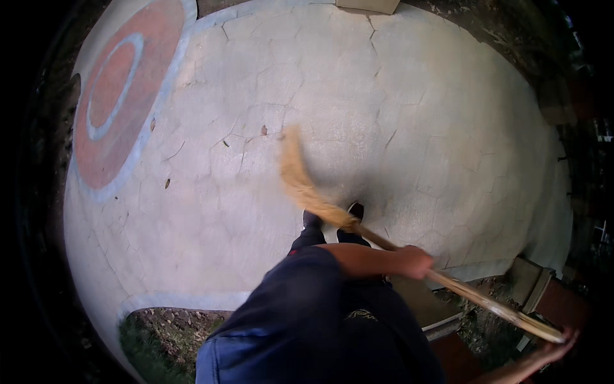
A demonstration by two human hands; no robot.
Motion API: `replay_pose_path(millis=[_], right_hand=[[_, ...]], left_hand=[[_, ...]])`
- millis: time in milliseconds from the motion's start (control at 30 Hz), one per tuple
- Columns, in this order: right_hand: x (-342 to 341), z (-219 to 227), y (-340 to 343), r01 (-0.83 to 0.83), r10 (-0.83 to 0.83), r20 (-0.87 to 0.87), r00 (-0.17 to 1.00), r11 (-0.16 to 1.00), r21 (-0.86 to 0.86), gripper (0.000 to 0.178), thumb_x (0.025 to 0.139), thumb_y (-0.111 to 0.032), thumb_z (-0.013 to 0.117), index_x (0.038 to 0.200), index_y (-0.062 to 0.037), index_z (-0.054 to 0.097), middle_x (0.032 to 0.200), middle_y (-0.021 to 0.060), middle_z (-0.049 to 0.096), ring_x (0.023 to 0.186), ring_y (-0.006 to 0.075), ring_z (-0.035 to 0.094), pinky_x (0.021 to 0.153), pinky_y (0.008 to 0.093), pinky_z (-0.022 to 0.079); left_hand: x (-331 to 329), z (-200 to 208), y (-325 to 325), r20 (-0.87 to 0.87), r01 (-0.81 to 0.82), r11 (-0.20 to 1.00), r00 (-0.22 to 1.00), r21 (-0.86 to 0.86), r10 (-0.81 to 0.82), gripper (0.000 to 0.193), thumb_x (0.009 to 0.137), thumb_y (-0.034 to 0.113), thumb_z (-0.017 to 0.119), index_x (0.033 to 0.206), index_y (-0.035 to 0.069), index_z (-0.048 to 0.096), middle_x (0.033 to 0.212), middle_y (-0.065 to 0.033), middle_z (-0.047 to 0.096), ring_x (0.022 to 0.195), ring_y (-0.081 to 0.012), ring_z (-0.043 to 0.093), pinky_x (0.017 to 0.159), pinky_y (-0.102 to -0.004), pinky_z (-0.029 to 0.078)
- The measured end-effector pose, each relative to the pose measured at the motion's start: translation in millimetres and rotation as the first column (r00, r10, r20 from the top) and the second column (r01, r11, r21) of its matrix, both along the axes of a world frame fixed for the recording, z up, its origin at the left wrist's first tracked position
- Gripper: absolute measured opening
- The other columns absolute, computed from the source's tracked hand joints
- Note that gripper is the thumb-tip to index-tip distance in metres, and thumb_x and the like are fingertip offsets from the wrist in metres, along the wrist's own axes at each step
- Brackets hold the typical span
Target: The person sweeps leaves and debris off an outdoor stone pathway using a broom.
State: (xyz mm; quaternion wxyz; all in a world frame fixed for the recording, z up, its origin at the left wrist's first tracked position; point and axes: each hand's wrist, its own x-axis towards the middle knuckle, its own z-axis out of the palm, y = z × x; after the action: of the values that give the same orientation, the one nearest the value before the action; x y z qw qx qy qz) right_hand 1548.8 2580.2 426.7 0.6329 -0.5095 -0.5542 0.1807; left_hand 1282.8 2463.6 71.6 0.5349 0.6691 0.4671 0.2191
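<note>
A straw broom [307,192] slants across the view, its long wooden handle running down to the lower right. Its yellowish bristles, smeared by motion, sweep over the pale paving in front of my shoes [356,210]. My left hand [414,261] is closed round the middle of the handle, with that forearm crossing in front of my body. At the handle's far end, my right hand [560,346] grips the tip at the lower right. A small dry leaf [264,130] lies just left of the bristle tips.
Cracked concrete [460,179] spreads around me, with another leaf [167,184] on the left. A red painted oval with a pale blue ring [105,150] marks the far left. Grass and soil [157,339] border the lower left; brown blocks [534,285] stand at the lower right.
</note>
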Motion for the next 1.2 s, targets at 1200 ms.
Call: replay_pose_path(millis=[1200], right_hand=[[-11.3, -142.0, -172.4, -0.802, 0.598, -0.697, 0.396, 0.595, 0.055, 0.019, 0.090, -0.020, 0.040, 0.074, -0.0102, 0.035, 0.060, -0.0025, 0.022, 0.057, 0.0105, 0.026, 0.070, 0.0302, 0.036]], left_hand=[[-105.4, -97.1, -151.0, -0.520, -0.269, 0.959, 0.808, 0.092, 0.277, 0.013, 0.065, 0.019, 0.061, 0.075, 0.012, 0.062, 0.078, -0.0101, 0.061, 0.082, -0.0289, 0.058, 0.074, -0.0406, 0.046]])
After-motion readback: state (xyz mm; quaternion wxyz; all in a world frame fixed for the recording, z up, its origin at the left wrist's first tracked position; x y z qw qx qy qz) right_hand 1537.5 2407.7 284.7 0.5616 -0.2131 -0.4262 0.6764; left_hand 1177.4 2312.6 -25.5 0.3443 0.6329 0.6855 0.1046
